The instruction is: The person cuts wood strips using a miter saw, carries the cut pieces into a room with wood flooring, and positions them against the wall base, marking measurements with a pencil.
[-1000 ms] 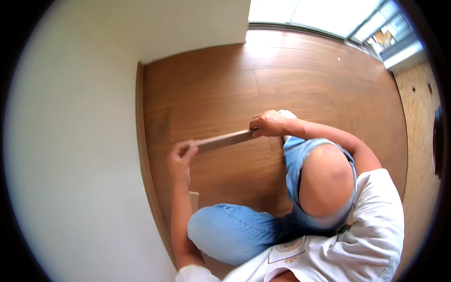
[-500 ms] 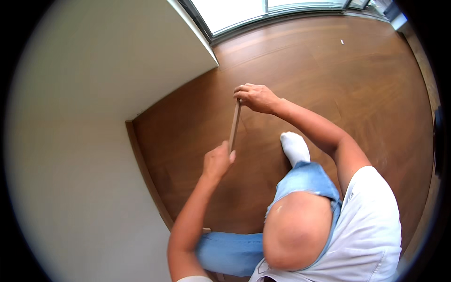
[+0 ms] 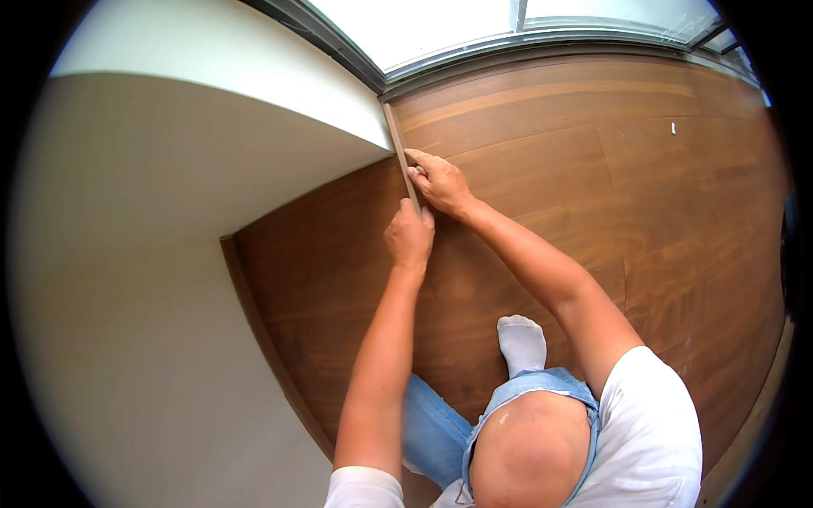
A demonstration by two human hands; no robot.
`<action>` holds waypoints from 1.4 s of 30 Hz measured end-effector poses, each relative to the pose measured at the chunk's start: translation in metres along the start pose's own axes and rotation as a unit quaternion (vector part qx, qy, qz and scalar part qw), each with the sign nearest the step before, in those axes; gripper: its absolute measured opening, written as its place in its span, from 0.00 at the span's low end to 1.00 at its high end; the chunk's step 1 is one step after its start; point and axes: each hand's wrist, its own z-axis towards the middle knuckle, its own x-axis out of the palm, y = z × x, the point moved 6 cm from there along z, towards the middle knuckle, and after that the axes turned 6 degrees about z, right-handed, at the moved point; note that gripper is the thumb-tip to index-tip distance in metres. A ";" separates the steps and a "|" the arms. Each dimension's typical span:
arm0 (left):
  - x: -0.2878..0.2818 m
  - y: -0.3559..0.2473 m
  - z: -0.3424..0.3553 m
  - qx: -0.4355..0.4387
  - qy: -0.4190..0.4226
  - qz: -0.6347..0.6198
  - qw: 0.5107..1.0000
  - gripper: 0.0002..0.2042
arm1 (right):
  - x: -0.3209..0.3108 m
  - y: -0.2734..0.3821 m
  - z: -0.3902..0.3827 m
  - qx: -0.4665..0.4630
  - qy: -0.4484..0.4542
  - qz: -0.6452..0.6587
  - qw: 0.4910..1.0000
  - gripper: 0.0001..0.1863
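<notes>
A thin, light-brown wooden skirting strip (image 3: 396,131) lies along the end face of the wall corner. Its far end reaches the window frame, and its near end sticks out past the corner. My left hand (image 3: 410,237) is closed around that near end. Just beyond it, my right hand (image 3: 440,182) holds the strip from its right side, with the index finger and thumb against it.
White wall (image 3: 279,135) rises on the left, and a brown skirting board (image 3: 262,334) runs along its foot. A dark-framed window (image 3: 542,38) spans the far side. On the wooden floor (image 3: 542,144) lies a small white scrap (image 3: 673,129). My socked foot (image 3: 522,343) rests below my hands.
The strip has moved forward, from mid-air to the wall corner by the window. My right hand has slid from its far end towards my left hand, which has also moved forward.
</notes>
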 end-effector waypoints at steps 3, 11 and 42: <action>0.003 -0.001 0.021 -0.038 0.024 -0.010 0.999 0.13 | 0.006 -0.001 0.015 -0.028 -0.010 -0.005 1.000 0.22; -0.002 0.001 0.057 -0.082 0.050 0.017 0.995 0.14 | 0.012 -0.005 0.044 -0.027 -0.007 0.004 1.000 0.25; 0.007 0.011 0.094 -0.068 0.054 0.024 0.996 0.19 | 0.019 -0.023 0.096 0.114 0.062 0.126 0.983 0.34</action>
